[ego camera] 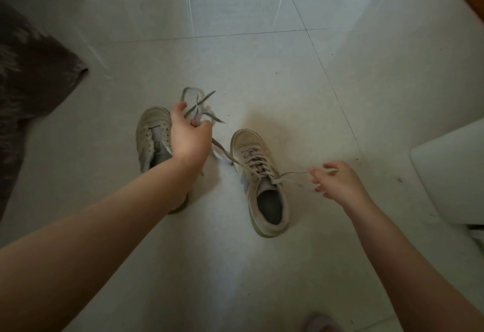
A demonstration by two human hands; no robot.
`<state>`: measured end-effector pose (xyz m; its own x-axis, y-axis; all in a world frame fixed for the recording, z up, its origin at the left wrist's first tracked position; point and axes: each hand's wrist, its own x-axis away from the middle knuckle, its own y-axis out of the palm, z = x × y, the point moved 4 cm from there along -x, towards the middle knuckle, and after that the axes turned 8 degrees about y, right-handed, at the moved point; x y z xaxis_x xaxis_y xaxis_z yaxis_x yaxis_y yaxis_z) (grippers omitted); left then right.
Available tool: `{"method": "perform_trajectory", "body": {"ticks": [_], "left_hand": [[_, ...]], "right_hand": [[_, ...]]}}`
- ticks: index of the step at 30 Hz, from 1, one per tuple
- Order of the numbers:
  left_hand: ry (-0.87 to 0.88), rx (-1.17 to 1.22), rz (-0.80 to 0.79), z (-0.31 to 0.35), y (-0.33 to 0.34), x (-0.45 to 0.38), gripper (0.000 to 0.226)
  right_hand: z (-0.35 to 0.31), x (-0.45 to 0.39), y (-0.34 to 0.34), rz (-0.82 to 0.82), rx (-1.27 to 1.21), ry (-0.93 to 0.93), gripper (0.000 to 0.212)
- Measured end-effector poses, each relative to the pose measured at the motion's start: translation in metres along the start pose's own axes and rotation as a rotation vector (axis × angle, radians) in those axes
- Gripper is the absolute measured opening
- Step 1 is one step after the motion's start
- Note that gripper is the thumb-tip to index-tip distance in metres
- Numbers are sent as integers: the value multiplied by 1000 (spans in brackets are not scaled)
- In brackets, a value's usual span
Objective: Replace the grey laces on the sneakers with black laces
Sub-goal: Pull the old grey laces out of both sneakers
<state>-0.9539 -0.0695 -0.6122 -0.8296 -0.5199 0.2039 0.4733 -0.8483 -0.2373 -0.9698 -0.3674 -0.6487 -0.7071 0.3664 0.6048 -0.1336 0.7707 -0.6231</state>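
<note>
Holding a bunched grey lace (199, 106) in the left hand (190, 138), fingers curled around it, above the left sneaker (150, 135), which is looking already unlaced, tongue exposed. Right hand (337, 182) is pinching the free end of the lace still in the right sneaker (259, 182), fingers loosely curled, lace running taut from the top eyelets. Both sneakers are sitting on the tiled floor (235, 56). No black laces in view.

Judging the step: stripping the second grey lace. Doing it well means loosening the crossings row by row from the top rather than yanking one end, keeping the shoe from dragging across the floor, ideally dropping the bunched lace first to free the left hand for steadying.
</note>
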Motion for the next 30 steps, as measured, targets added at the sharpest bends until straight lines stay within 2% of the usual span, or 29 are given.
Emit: {"method": "perform_trajectory", "body": {"ticks": [2,3,6,9,11,12,14,16,18,20,23,27,30], "left_hand": [[-29,14,3,-4,-1,8,55],[-34,23,0,-7,-1,13,52],[1,-24,-78,-15,-3,34,36],[-26,-180,-350,-32,1,59,20],[-189,-283,-551,-47,4,79,18],[-267,-332,-596,-55,4,87,22],[-274,-561,-522,-67,-1,92,36],[-67,-724,-379,-61,-2,88,41],[94,-594,-365,-48,7,83,23],[103,-457,-470,-41,23,81,10],[82,-443,-535,-47,42,78,14],[-70,-324,-474,-63,46,78,12],[-26,-356,-554,-65,45,84,39]], "right_hand": [[-5,1,0,86,289,-139,53],[-11,4,2,97,359,-246,51],[-43,22,18,-69,329,-568,26],[-68,37,43,-218,375,-742,16],[-74,39,56,-268,441,-768,14],[-75,38,61,-286,481,-775,12],[-76,37,66,-295,571,-786,7],[-78,36,67,-308,632,-779,4],[-80,37,68,-342,660,-743,8],[-82,39,73,-357,731,-737,12],[-86,39,78,-366,837,-750,17],[-89,34,79,-545,781,-610,16],[-90,33,83,-610,721,-592,15]]}}
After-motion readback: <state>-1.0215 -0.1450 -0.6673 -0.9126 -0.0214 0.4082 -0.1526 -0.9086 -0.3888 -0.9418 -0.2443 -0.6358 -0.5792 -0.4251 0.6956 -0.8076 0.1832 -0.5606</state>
